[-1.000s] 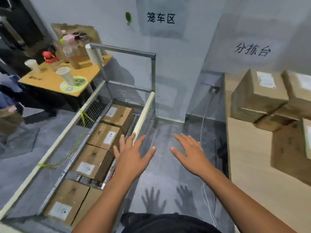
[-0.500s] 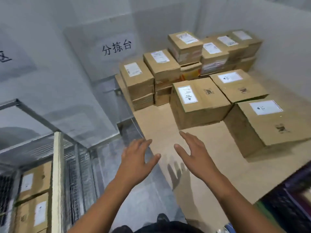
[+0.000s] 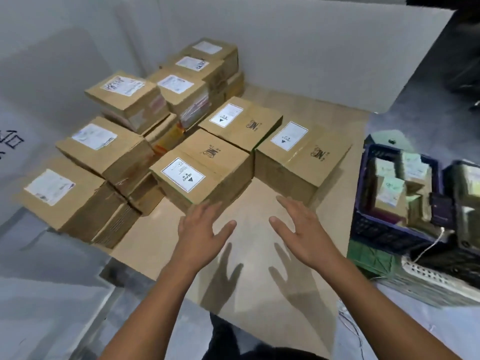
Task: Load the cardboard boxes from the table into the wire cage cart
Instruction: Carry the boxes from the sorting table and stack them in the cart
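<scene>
Several brown cardboard boxes with white labels sit on a light wooden table (image 3: 249, 245). The nearest box (image 3: 207, 172) lies just beyond my fingertips, with a second box (image 3: 301, 157) to its right and a third (image 3: 241, 123) behind. Stacked boxes (image 3: 104, 149) fill the table's left side and back corner. My left hand (image 3: 202, 229) hovers open over the bare table, fingers almost at the nearest box's front edge. My right hand (image 3: 301, 227) is open too, palm down, empty. The wire cage cart is out of view.
A dark blue crate (image 3: 384, 229) packed with small parcels stands right of the table, on green and white crates (image 3: 415, 279). White walls close the table's left and back sides. Grey floor lies at the left and near edge.
My view has swung right from the cage cart to the table. Both hands have come over the tabletop, close to the nearest box, still empty.
</scene>
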### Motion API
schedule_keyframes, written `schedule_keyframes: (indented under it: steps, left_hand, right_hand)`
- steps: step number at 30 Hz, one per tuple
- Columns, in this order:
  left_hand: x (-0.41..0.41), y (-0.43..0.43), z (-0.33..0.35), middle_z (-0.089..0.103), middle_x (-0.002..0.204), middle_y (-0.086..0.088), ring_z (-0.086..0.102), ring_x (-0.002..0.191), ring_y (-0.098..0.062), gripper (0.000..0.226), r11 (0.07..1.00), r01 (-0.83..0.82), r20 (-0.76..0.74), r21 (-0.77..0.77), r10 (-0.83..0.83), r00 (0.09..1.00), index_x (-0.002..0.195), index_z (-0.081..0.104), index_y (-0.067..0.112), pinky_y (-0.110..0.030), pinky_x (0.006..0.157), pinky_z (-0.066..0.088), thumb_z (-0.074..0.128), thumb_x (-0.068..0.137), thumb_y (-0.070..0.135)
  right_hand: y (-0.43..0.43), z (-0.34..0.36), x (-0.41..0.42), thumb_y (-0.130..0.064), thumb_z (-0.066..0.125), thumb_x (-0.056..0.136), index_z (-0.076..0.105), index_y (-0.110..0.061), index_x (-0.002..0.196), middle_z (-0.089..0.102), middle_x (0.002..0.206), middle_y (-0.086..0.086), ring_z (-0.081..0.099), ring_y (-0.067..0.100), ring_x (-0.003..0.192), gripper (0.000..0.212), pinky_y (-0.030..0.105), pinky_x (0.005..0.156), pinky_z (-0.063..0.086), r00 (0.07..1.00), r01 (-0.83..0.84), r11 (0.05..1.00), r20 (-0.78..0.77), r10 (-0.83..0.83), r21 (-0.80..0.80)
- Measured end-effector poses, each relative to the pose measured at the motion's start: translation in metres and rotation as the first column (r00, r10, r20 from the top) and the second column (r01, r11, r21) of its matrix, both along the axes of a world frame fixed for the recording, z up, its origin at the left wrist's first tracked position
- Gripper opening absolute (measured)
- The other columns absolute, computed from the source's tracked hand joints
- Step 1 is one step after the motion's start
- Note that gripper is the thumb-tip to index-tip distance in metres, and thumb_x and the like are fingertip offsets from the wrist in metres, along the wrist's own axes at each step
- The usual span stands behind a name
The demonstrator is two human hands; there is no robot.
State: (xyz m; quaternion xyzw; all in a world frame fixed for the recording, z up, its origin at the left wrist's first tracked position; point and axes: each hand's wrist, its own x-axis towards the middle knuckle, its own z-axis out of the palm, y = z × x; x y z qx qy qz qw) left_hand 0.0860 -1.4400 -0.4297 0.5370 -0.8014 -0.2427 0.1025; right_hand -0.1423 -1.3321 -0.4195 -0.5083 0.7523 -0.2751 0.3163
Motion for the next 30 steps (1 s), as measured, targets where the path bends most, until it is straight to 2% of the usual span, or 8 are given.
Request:
schedule_keyframes:
  steps: [4,7,11,15,18,21,25,30]
  left_hand:
    - [0.008,-0.063,-0.007,0.029,0.164,-0.003,0.015,0.154,-0.023,0.063,0.993,0.104,0.105,0.054,-0.109,0.988,0.152,0.042,0.034,-0.050,0.123,0.017,0.054,0.096,0.061]
    - [0.014,-0.115,-0.018,0.028,0.165,-0.006,0.013,0.154,-0.028,0.066,0.986,0.161,0.147,0.050,-0.167,0.975,0.152,0.042,0.033,-0.049,0.123,0.017,0.053,0.095,0.062]
    - [0.005,-0.175,-0.037,0.018,0.169,-0.007,0.010,0.154,-0.032,0.069,0.970,0.242,0.247,0.010,-0.237,0.939,0.156,0.035,0.034,-0.054,0.123,0.016,0.051,0.095,0.063]
    - [0.006,-0.204,-0.060,0.002,0.172,-0.004,0.003,0.155,-0.035,0.073,0.957,0.288,0.343,0.038,-0.284,0.896,0.161,0.020,0.038,-0.057,0.123,0.009,0.034,0.097,0.072]
    - [0.013,-0.202,-0.078,-0.003,0.172,-0.002,-0.004,0.157,-0.035,0.071,0.944,0.325,0.369,0.054,-0.321,0.872,0.162,0.006,0.039,-0.057,0.125,0.000,0.015,0.099,0.071]
    - [0.016,-0.189,-0.086,-0.005,0.172,-0.001,-0.006,0.157,-0.035,0.071,0.950,0.310,0.376,0.041,-0.302,0.876,0.162,0.000,0.041,-0.056,0.124,-0.004,0.011,0.099,0.072]
    - [0.019,-0.145,-0.083,-0.002,0.172,-0.001,-0.004,0.157,-0.035,0.069,0.970,0.232,0.384,0.067,-0.240,0.892,0.162,0.002,0.042,-0.056,0.124,-0.002,0.015,0.100,0.070]
    - [0.023,-0.061,-0.071,0.009,0.171,0.001,0.006,0.155,-0.033,0.067,0.983,0.178,0.366,0.053,-0.185,0.912,0.160,0.011,0.046,-0.055,0.120,0.011,0.021,0.099,0.070]
  right_hand:
    - [-0.013,0.002,0.019,-0.072,0.036,0.090,0.032,-0.038,0.156,0.031,0.164,-0.002,0.020,0.021,0.153,0.074,0.044,0.124,0.020,0.988,0.144,0.989,-0.054,-0.143,0.020]
    - [-0.022,-0.002,0.043,-0.064,0.042,0.096,0.033,-0.038,0.156,0.031,0.164,-0.003,0.020,0.019,0.152,0.066,0.044,0.124,0.020,0.976,0.214,0.976,-0.042,-0.212,0.041]
    - [-0.030,-0.004,0.070,-0.063,0.042,0.098,0.030,-0.041,0.156,0.028,0.165,-0.007,0.017,0.014,0.153,0.064,0.045,0.124,0.020,0.961,0.276,0.959,-0.002,-0.276,0.067]
    - [-0.031,-0.005,0.086,-0.070,0.038,0.094,0.027,-0.043,0.157,0.025,0.166,-0.008,0.012,0.013,0.154,0.069,0.044,0.125,0.018,0.963,0.268,0.959,-0.014,-0.267,0.091]
    - [-0.029,-0.007,0.091,-0.069,0.039,0.095,0.025,-0.045,0.157,0.021,0.167,-0.007,0.007,0.014,0.155,0.068,0.044,0.125,0.017,0.966,0.258,0.959,-0.020,-0.258,0.120]
    - [-0.028,-0.007,0.094,-0.067,0.041,0.096,0.023,-0.046,0.157,0.019,0.168,-0.007,0.005,0.014,0.156,0.067,0.044,0.126,0.014,0.973,0.230,0.962,-0.022,-0.229,0.146]
    - [-0.021,-0.010,0.100,-0.067,0.043,0.097,0.021,-0.048,0.157,0.016,0.168,-0.010,0.004,0.013,0.156,0.067,0.045,0.126,0.012,0.985,0.168,0.972,0.015,-0.173,0.162]
    - [-0.002,-0.027,0.097,-0.070,0.043,0.095,0.019,-0.048,0.158,0.016,0.169,-0.006,0.006,0.015,0.156,0.071,0.044,0.126,0.014,0.995,0.089,0.980,0.029,-0.096,0.176]
